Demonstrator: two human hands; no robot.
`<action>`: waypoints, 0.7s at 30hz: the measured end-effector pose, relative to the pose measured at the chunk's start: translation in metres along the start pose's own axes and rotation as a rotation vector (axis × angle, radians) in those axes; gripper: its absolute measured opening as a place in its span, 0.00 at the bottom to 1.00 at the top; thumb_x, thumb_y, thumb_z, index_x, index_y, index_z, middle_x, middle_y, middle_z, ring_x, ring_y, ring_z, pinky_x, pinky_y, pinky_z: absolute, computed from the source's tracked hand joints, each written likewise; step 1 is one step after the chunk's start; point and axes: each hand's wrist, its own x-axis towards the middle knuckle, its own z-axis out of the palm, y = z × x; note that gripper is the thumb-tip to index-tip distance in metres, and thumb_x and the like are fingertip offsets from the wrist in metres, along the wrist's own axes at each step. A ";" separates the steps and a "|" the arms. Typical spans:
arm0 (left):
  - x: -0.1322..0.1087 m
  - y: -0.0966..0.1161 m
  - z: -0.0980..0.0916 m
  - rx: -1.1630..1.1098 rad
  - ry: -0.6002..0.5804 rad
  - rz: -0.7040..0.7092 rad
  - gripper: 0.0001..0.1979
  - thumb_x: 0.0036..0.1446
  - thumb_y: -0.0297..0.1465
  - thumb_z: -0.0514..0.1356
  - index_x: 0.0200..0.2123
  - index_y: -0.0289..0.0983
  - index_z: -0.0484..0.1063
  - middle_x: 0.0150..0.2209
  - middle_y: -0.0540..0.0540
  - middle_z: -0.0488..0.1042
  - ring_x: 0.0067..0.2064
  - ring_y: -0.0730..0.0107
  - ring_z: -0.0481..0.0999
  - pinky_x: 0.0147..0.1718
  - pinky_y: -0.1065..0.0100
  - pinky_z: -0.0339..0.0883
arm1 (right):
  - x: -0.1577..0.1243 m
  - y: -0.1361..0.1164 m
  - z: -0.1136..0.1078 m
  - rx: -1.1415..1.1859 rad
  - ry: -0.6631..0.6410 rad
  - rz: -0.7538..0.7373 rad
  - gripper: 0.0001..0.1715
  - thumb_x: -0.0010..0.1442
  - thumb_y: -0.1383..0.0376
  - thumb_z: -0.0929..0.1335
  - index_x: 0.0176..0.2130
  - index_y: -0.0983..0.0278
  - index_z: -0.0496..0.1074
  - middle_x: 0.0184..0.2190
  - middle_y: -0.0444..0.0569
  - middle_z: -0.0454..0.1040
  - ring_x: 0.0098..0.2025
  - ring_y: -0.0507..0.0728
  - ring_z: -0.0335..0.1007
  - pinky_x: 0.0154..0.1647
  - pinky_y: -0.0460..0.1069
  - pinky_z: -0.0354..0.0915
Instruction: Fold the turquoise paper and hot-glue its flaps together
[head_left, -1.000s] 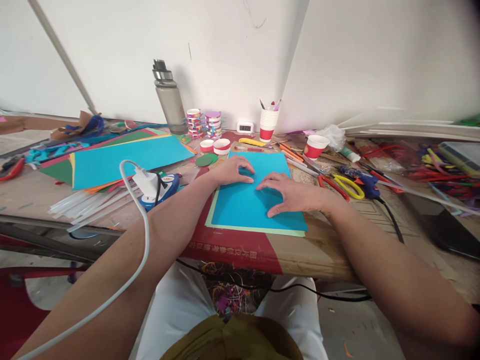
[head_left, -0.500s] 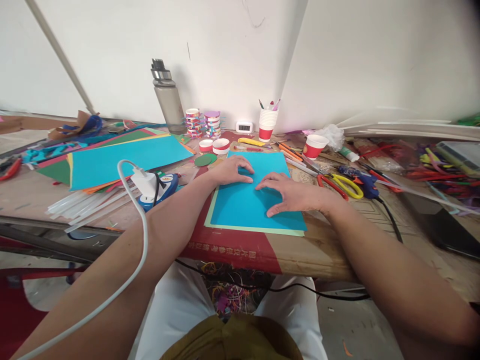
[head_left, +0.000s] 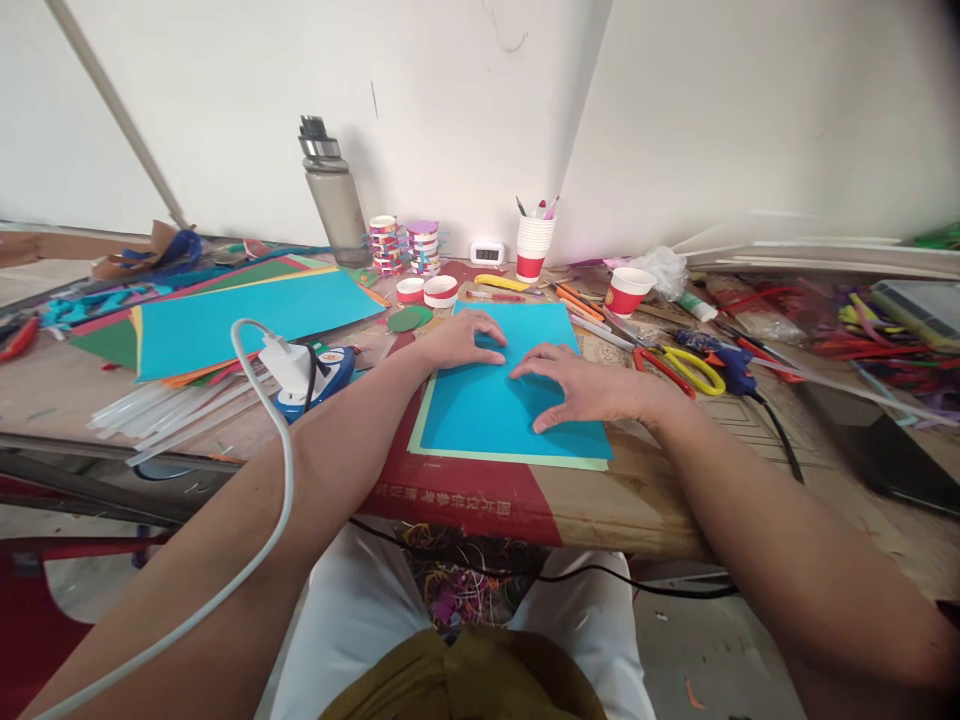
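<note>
A blue paper sheet (head_left: 487, 410) lies on a pale green sheet (head_left: 525, 460) at the table's near edge. My left hand (head_left: 461, 338) rests on the blue sheet's upper left part, fingers curved and pressing down. My right hand (head_left: 581, 388) lies flat on the sheet's right side, fingers spread toward the left hand. Neither hand holds anything.
A stack of coloured sheets (head_left: 247, 310) lies at the left, with a white charger and cable (head_left: 289, 365) and glue sticks (head_left: 165, 410). A water bottle (head_left: 330, 195), tape rolls (head_left: 405, 245), paper cups (head_left: 534, 245), yellow scissors (head_left: 686, 368) and a glue gun (head_left: 731, 368) stand behind and right.
</note>
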 end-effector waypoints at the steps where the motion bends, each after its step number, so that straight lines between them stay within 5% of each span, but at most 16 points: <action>1: 0.000 0.000 0.000 -0.001 0.000 0.000 0.19 0.48 0.44 0.66 0.40 0.39 0.78 0.46 0.45 0.75 0.51 0.61 0.70 0.54 0.61 0.60 | 0.000 0.000 0.000 0.003 -0.003 0.003 0.43 0.49 0.44 0.71 0.58 0.58 0.63 0.55 0.54 0.60 0.57 0.66 0.56 0.60 0.62 0.51; 21: 0.000 0.000 0.000 0.025 0.000 0.000 0.18 0.48 0.44 0.66 0.39 0.40 0.78 0.46 0.46 0.75 0.51 0.61 0.70 0.54 0.61 0.60 | -0.002 0.001 -0.002 0.015 -0.052 -0.012 0.39 0.53 0.46 0.69 0.60 0.56 0.61 0.57 0.53 0.58 0.59 0.66 0.54 0.62 0.63 0.48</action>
